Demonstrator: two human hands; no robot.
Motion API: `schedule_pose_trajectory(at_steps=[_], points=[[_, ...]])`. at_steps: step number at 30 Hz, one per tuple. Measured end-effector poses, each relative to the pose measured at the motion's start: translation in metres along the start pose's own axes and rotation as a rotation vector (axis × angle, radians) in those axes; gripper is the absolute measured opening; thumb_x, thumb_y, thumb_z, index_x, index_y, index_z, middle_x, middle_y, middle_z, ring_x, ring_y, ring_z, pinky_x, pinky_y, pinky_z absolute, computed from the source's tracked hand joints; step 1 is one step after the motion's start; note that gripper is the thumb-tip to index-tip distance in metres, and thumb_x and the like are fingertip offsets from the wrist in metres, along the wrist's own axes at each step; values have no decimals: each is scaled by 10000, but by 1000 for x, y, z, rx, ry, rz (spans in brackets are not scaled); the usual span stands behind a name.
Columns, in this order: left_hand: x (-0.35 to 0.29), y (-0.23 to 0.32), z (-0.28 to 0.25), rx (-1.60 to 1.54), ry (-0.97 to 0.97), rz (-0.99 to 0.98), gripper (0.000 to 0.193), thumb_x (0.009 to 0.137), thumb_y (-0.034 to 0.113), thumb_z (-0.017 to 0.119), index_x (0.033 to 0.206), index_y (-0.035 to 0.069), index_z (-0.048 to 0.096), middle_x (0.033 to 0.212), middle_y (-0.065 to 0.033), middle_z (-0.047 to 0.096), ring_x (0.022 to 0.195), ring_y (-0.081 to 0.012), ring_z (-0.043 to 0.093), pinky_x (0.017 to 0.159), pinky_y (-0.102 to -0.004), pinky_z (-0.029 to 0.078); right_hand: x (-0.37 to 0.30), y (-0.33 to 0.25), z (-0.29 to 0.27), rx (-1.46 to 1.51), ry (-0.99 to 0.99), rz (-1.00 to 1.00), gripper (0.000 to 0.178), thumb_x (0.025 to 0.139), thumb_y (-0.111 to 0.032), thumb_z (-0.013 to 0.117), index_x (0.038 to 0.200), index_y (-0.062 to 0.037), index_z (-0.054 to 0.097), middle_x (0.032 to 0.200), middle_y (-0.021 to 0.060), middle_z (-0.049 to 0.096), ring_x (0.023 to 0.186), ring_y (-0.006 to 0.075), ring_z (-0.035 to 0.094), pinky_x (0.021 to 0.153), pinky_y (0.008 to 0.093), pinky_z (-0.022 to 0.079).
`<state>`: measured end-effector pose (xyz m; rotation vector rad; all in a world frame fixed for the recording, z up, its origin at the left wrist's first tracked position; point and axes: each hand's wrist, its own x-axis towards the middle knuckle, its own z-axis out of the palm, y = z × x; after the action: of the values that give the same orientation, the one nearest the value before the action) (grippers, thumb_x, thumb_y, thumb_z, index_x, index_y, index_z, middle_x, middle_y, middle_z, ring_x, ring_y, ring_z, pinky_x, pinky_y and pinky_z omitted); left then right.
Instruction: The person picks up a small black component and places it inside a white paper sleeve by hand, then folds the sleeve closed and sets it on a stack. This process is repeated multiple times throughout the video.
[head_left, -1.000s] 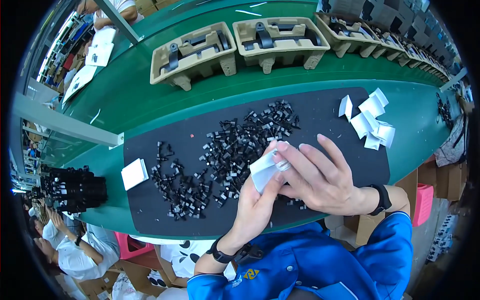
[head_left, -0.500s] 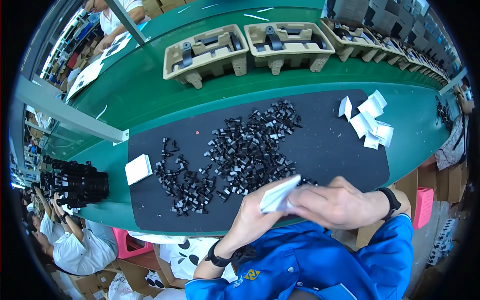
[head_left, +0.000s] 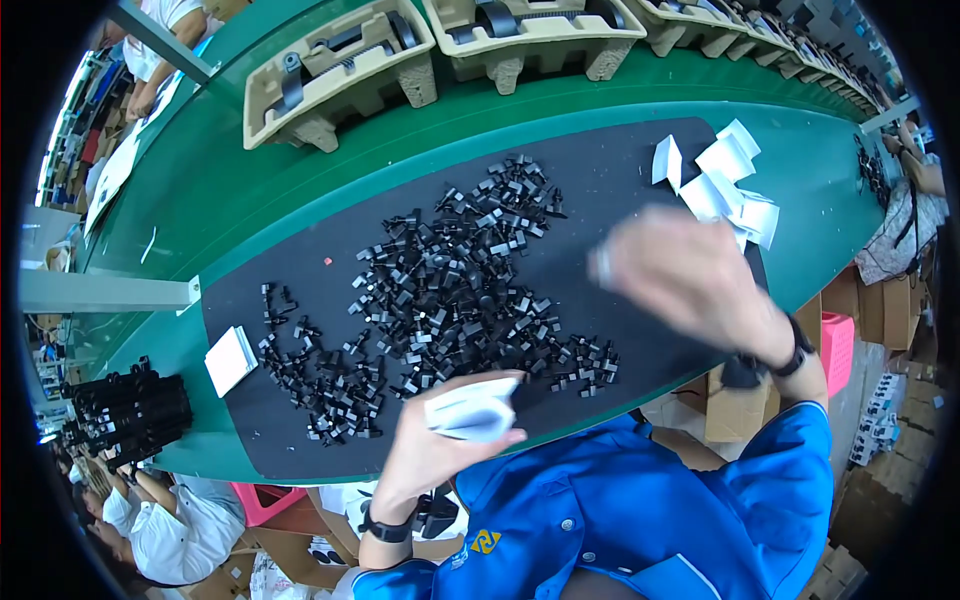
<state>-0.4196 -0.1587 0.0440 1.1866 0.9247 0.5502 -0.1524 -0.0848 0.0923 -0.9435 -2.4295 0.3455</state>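
Note:
My left hand point(head_left: 425, 448) is closed around folded white paper point(head_left: 472, 412), held above the front edge of the dark mat. To its right, my right hand point(head_left: 690, 275) is raised over the mat, smeared by motion. Something pale shows at its fingertips, too blurred to name. Just beyond that hand lies a loose heap of folded white papers point(head_left: 712, 192). A big pile of small black plastic parts point(head_left: 460, 280) covers the mat's middle, with a smaller group point(head_left: 330, 390) to its left. At the mat's left end sits a neat stack of white paper point(head_left: 231, 361).
Moulded pulp trays point(head_left: 340, 85) holding black parts line the back of the green bench. A grey metal post point(head_left: 110, 292) meets the bench at left, near a bundle of black parts point(head_left: 125, 412). Other people sit or stand at far left and right. A pink stool point(head_left: 836, 350) is at right.
My right hand has left the paper at my left hand and swung right and away over the mat. My left hand, still gripping paper, has shifted left. The whole view has tilted.

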Motion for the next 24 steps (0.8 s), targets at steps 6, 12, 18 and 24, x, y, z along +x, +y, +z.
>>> schedule_pose_trajectory(at_steps=[6, 12, 18, 24], points=[[11, 7, 3, 61, 168, 154, 523, 665, 6, 769, 1161, 43, 609, 1023, -82, 663, 843, -109, 631, 778, -246, 502, 13, 66, 52, -84, -97, 322, 222, 752, -126, 704, 892, -8, 578, 748, 97, 564, 659, 279, 594, 571, 363, 479], [4, -2, 3, 138, 214, 256, 528, 639, -18, 761, 1144, 47, 619, 1035, -91, 664, 860, -149, 646, 786, -255, 504, 7, 55, 61, -226, -177, 302, 251, 735, -116, 703, 893, -9, 541, 801, 119, 558, 680, 306, 595, 586, 381, 472], [5, -8, 11, 60, 226, 305, 512, 634, -37, 748, 1125, 39, 624, 1071, -97, 657, 899, -165, 647, 813, -263, 502, 4, 53, 60, -263, -175, 301, 221, 751, -91, 657, 894, -4, 513, 787, 123, 551, 711, 313, 600, 596, 386, 468], [-3, -7, 17, 29, 255, 333, 517, 641, -29, 753, 1136, 39, 618, 1080, -90, 655, 911, -164, 644, 823, -262, 499, -2, 41, 65, -446, -118, 230, 213, 754, -82, 636, 885, -6, 486, 779, 126, 545, 697, 306, 596, 606, 388, 468]])
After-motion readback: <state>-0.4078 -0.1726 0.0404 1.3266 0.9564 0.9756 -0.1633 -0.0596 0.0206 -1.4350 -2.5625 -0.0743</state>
